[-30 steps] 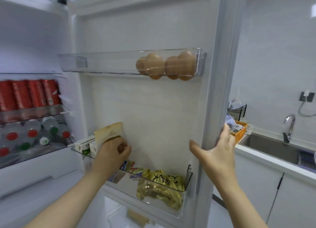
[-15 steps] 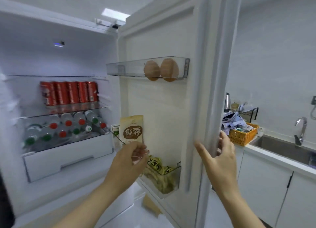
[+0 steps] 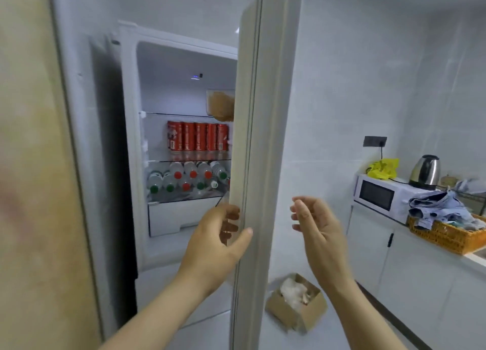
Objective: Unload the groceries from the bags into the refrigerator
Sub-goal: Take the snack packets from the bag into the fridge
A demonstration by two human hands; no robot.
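Up and left of the left hand, inside the refrigerator, five red cans stand in one row. Capped bottles lie beneath, too overlapped to count. The left hand's fingers curl round the edge of the door, thumb in front. Just right, the right hand is loosely curled, holding nothing. Below it sits one cardboard box; farther right, one microwave and one kettle.

No text could be read with certainty. The red cans inside the refrigerator carried white lettering, clearest on the leftmost can, but it was too blurred to make out. The labels on the bottles below them were likewise too small to read
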